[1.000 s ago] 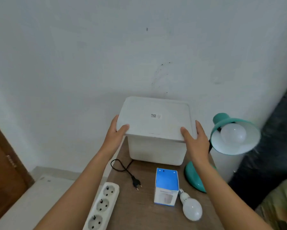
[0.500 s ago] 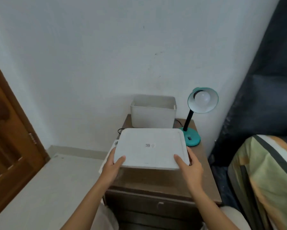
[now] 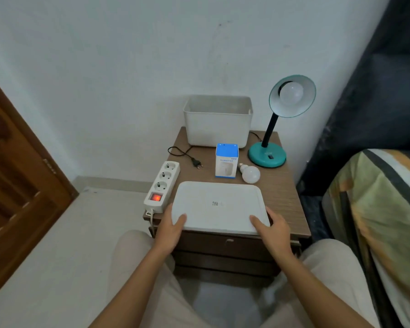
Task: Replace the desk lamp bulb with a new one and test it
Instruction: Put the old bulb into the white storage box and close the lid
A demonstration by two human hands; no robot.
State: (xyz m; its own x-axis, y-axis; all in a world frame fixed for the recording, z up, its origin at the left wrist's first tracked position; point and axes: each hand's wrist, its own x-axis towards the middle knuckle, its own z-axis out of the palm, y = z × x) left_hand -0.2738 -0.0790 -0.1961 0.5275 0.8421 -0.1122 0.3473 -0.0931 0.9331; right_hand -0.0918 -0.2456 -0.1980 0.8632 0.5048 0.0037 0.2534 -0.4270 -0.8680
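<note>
A teal desk lamp (image 3: 267,155) stands at the back right of the wooden nightstand (image 3: 282,185), with a white bulb (image 3: 291,93) in its shade. A loose white bulb (image 3: 250,174) lies beside a blue-and-white bulb box (image 3: 227,163). The lamp's black plug (image 3: 197,163) lies unplugged next to a white power strip (image 3: 162,185) whose switch glows red. A flat white lid (image 3: 219,207) rests at the nightstand's front edge. My left hand (image 3: 172,229) grips its near left corner and my right hand (image 3: 271,229) its near right corner.
An open white bin (image 3: 218,123) sits at the back against the wall. A bed with a striped cover (image 3: 376,204) is on the right, a dark curtain behind it. A brown wooden door (image 3: 16,174) is on the left. My knees flank the nightstand.
Both hands lifted the lid off the white bin and brought it toward me, down to the nightstand's front edge. The camera view pulled back and lowered.
</note>
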